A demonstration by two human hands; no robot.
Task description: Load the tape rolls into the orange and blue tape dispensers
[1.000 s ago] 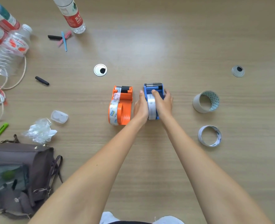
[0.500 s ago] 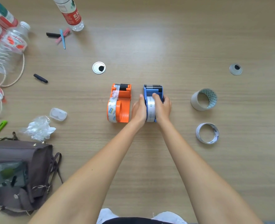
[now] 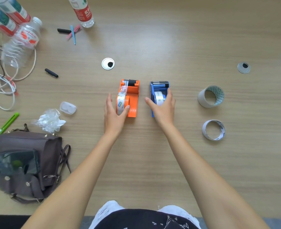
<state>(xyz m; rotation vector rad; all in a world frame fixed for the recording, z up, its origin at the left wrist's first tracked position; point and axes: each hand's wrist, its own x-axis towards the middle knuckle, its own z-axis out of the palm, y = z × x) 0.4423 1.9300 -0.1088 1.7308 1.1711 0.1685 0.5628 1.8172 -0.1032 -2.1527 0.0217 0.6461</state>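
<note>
The orange tape dispenser (image 3: 133, 101) lies at the table's middle with a clear tape roll (image 3: 121, 103) mounted on its left side. My left hand (image 3: 113, 118) sits at its near left; the thumb touches the roll and the straight fingers stay a little apart from its side. Just to the right lies the blue tape dispenser (image 3: 159, 87), with a clear tape roll (image 3: 159, 97) showing inside. My right hand (image 3: 163, 111) lies over its rear half, fingers on its right wall and thumb splayed left.
A wide cardboard tape core (image 3: 202, 98) and a thin white tape ring (image 3: 214, 138) lie to the right. A brown bag (image 3: 25, 162), crumpled plastic (image 3: 48, 120), a small case (image 3: 67, 107), cables (image 3: 1, 86), bottles (image 3: 20, 45) and pens (image 3: 5, 126) crowd the left. Two cable grommets (image 3: 108, 63) are set in the table.
My left hand has come off the blue dispenser and moved left to the orange one. My right hand stays on the blue dispenser.
</note>
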